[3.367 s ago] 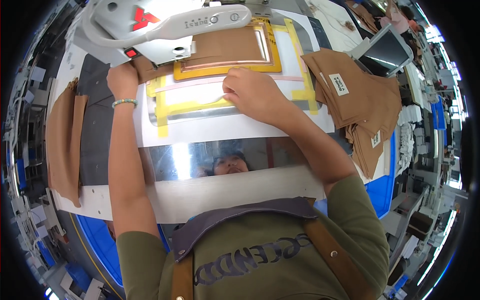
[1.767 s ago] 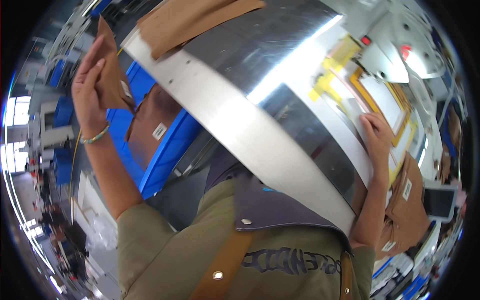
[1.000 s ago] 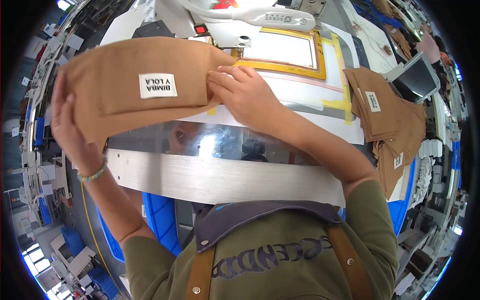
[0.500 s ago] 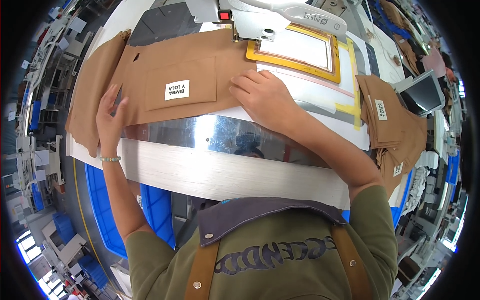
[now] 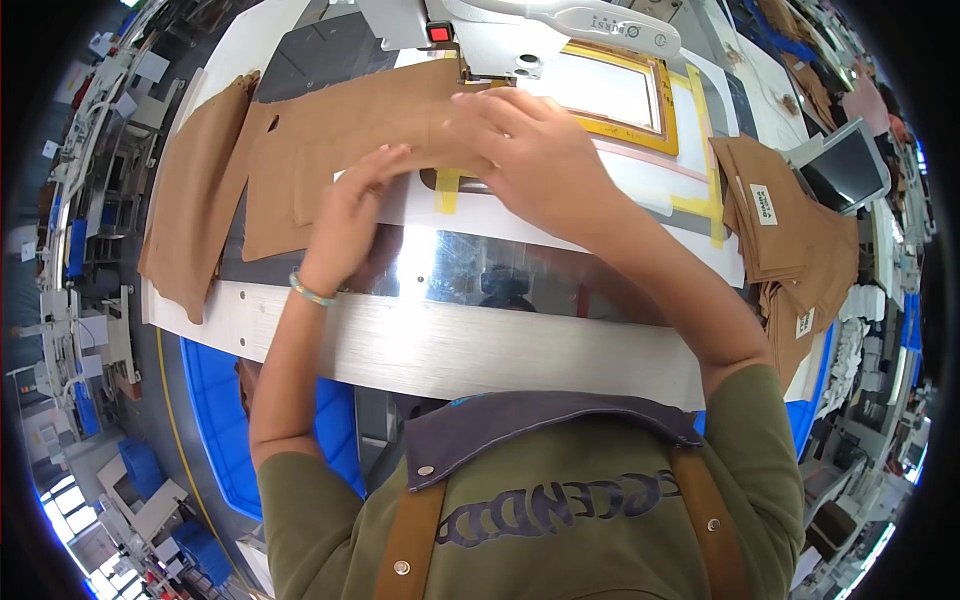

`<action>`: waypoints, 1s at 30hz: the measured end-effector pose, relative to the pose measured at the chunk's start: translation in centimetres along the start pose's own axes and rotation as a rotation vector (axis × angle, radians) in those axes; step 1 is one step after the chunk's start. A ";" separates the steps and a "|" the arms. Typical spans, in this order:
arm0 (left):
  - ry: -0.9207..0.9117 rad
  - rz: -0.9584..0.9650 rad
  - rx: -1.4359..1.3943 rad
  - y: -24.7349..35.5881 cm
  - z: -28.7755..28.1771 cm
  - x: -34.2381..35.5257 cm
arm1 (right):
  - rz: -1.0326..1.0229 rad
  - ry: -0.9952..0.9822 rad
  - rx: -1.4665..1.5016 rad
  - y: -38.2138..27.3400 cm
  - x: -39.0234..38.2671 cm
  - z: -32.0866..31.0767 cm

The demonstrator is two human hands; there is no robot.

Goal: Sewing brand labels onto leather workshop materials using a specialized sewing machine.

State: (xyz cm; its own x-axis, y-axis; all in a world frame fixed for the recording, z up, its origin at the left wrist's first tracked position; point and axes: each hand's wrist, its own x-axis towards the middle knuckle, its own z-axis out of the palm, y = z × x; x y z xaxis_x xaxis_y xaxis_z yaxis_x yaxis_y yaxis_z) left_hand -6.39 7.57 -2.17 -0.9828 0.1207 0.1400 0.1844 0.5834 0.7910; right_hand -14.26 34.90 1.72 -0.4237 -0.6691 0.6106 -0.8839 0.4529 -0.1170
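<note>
A brown fabric panel (image 5: 345,115) with a sewn-on pocket piece lies on the machine bed, its front right edge lifted and bent. My right hand (image 5: 540,165) has its fingers closed on that raised right part, just below the machine head. My left hand (image 5: 345,225) reaches to the front edge, fingers close together against the cloth; its thumb is hidden. Behind this hand, most of the pocket's white label is out of sight. Left of the panel lies a second brown fabric piece (image 5: 195,210).
Over the panel's far edge hangs the white machine head (image 5: 505,45). A yellow frame (image 5: 665,110) sits right of it. Stacked brown pieces (image 5: 770,220) lie at the right beside a small screen (image 5: 850,170). Blue bins (image 5: 215,420) stand below the metal table edge (image 5: 480,345).
My left hand has moved right and away from me to the panel's front edge. My right hand has lifted the panel's right part, baring yellow tape and the white surface beneath.
</note>
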 end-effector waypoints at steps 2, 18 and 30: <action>0.119 -0.183 -0.313 -1.3 -2.0 0.9 | 0.018 0.061 -0.006 0.4 -0.7 -1.5; 0.404 -0.413 -1.202 -2.0 -7.2 1.4 | 0.180 -0.241 0.477 -2.4 -2.3 0.4; 0.021 -0.115 -1.138 1.0 -23.8 3.6 | 0.222 -0.347 0.516 -2.3 -3.5 -1.4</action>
State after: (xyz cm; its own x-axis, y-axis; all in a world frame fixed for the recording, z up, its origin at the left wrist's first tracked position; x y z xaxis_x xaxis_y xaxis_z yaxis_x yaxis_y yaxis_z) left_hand -10.02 -10.54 13.33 -0.9950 0.0938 0.0330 -0.0159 -0.4771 0.8787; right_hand -10.49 37.06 0.94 -0.5701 -0.7824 0.2506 -0.7128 0.3194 -0.6244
